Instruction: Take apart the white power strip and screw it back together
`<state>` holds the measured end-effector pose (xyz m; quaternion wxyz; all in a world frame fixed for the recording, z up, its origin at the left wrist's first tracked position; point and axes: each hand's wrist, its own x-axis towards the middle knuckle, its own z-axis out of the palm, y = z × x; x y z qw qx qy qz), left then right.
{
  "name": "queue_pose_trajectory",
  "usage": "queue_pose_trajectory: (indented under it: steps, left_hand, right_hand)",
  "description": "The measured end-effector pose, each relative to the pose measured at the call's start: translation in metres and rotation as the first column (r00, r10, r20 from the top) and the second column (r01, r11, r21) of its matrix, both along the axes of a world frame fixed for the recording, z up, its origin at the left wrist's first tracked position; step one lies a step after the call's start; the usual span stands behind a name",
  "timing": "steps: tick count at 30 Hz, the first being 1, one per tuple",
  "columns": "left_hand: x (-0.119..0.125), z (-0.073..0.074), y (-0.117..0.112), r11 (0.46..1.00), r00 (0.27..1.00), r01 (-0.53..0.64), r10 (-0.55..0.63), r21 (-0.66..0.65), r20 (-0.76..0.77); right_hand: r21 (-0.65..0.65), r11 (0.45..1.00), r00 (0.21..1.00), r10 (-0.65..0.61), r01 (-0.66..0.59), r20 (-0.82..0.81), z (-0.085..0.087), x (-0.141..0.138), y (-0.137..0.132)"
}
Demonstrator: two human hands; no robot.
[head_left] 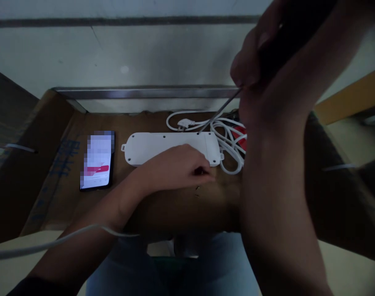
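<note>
A white power strip (163,144) lies face down on a brown cardboard sheet (175,205), its coiled white cable (227,139) and plug (184,123) at the right. My right hand (267,61), raised close to the camera, is closed round a screwdriver (220,112) whose tip touches the strip's far edge. My left hand (178,166) rests at the strip's near edge with fingertips pinched on something small and dark that I cannot make out. Two small screws (197,190) lie on the cardboard just below those fingers.
A lit phone (98,160) lies left of the strip. A red object (240,137) shows under the cable coil. A metal rail (144,91) runs along the back. A thin white cable (61,238) crosses the lower left over my forearm.
</note>
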<state>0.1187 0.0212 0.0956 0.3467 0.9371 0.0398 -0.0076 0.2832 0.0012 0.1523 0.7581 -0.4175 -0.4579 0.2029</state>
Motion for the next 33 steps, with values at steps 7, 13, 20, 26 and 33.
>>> queue_pose_trajectory:
  steps: [7,13,20,26,33]
  left_hand:
    - [0.007,-0.024,0.021,0.868,0.812,-0.493,0.484,-0.059,0.327]
    - [0.011,-0.034,0.024,0.874,0.835,-0.483,0.442,0.05,0.327]
    - [0.017,-0.036,0.029,0.875,0.837,-0.48,0.438,0.058,0.327]
    - [0.041,-0.03,0.026,0.882,0.757,-0.455,0.455,-0.121,0.468]
    - [0.048,-0.039,0.025,0.916,0.7,-0.298,0.402,-0.27,0.59]
  right_hand:
    - [0.041,0.947,0.945,0.322,-0.32,-0.059,0.008,-0.008,0.006]
    - [0.047,0.957,0.954,0.289,-0.287,-0.074,0.005,-0.005,0.011]
    - [0.193,0.976,0.985,0.124,-0.099,-0.122,-0.002,-0.015,0.019]
    - [0.216,0.966,0.989,0.148,-0.143,-0.009,-0.007,-0.013,0.025]
    - [0.237,0.965,0.991,0.127,-0.111,-0.053,-0.005,-0.005,0.025]
